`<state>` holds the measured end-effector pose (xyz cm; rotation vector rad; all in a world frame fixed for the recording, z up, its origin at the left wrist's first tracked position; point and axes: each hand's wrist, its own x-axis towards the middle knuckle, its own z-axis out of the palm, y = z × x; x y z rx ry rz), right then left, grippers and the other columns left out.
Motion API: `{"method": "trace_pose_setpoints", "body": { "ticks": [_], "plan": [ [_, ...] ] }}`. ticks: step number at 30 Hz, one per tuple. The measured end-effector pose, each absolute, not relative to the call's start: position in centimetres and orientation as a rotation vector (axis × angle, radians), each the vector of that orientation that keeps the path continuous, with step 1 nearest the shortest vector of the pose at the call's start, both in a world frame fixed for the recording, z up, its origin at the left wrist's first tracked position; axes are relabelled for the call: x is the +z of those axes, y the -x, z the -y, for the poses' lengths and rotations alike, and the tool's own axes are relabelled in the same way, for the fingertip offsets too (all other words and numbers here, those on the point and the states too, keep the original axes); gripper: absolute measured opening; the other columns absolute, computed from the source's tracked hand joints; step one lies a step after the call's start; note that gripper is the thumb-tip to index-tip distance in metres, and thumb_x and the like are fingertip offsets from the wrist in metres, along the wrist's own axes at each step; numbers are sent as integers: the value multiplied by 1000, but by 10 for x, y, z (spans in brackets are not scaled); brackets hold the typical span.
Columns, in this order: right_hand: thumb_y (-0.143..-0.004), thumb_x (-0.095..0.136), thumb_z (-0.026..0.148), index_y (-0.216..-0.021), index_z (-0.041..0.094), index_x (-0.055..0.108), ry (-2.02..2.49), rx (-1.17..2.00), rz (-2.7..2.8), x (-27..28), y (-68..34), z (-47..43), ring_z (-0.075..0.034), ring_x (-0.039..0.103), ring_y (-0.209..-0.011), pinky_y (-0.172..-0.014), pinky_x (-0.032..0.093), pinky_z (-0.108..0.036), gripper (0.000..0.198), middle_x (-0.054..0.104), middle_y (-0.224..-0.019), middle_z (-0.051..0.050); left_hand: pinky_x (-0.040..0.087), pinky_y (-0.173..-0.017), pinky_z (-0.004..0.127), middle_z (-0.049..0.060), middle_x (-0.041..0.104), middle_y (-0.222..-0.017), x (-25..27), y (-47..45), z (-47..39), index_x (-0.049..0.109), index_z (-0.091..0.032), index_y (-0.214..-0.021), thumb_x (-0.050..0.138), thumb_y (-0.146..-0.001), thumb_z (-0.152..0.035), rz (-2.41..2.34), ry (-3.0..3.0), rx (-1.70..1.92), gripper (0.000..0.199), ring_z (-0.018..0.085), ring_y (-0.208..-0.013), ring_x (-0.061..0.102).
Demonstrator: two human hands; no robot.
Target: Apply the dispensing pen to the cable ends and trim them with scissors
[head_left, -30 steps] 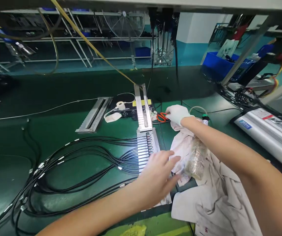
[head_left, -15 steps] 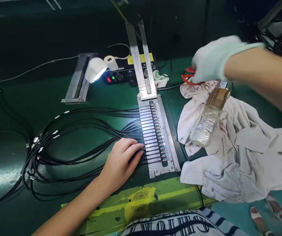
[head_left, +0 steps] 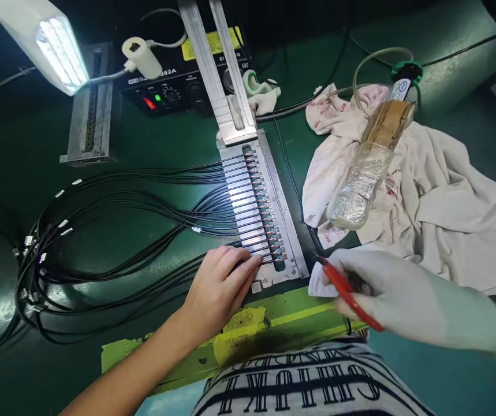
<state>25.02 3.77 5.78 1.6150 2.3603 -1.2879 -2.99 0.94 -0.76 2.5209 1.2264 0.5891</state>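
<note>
Left hand (head_left: pixel 219 287) lying flat, pinning black cables (head_left: pixel 144 208) steady at jig (head_left: pixel 265 208); gloved right hand (head_left: pixel 407 300) gripping red scissors (head_left: pixel 347 292) at 4 o'clock of jig.

My white-gloved right hand (head_left: pixel 407 303), red-handled scissors (head_left: pixel 349 294), black cables (head_left: pixel 144 214), silver fixture (head_left: pixel 269 202), green bench (head_left: pixel 144 144).

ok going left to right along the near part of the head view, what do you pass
cable loops → left hand → metal jig → red scissors → gloved right hand
</note>
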Motion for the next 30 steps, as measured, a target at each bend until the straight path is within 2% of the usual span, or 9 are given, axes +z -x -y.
{"method": "trace_pose_setpoints", "body": {
  "ticks": [4,6,11,19,26,30],
  "plan": [
    [-68,72,55,-73,20,56,-1567,-781,-2438,47,-235,-41,-18,55,-65,-59,29,-28,39,59,-70,0,48,-74,36,12,63,-97,-13,30,-5,59,-8,-116,63,-88,-4,-1234,-2541,614,28,21,-86,55],
    [-72,68,55,-68,21,52,-1527,-657,-2445,45,-231,-42,-19,54,-63,-59,24,-29,37,56,-64,-1,47,-73,35,13,62,-96,-15,30,-4,60,-8,-115,63,-87,-3,-1241,-2545,640,29,21,-86,55],
    [-86,54,48,-70,23,52,-1385,-635,-2421,46,-222,-42,-24,59,-68,-60,21,-32,29,60,-67,-2,48,-72,35,13,62,-96,-20,29,-3,60,-7,-116,64,-86,-1,-1238,-2517,701,31,20,-85,55],
    [-80,63,54,-64,25,49,-1396,-492,-2499,36,-215,-40,-25,59,-58,-57,20,-32,37,57,-58,1,47,-72,35,13,62,-96,-20,32,-3,61,-6,-115,66,-84,0,-1244,-2468,715,32,21,-86,56],
    [-78,65,52,-62,27,48,-1366,-322,-2598,40,-210,-39,-27,57,-50,-52,20,-33,35,54,-53,1,47,-70,35,12,62,-95,-20,32,-4,60,-7,-115,65,-85,-1,-1245,-2458,723,31,21,-84,56],
    [-78,65,43,-60,27,48,-1351,-340,-2609,44,-205,-41,-27,57,-46,-49,20,-34,29,54,-51,1,48,-71,35,12,62,-95,-19,32,-5,60,-8,-114,65,-85,-1,-1242,-2449,728,31,21,-84,56]
  ]
}}
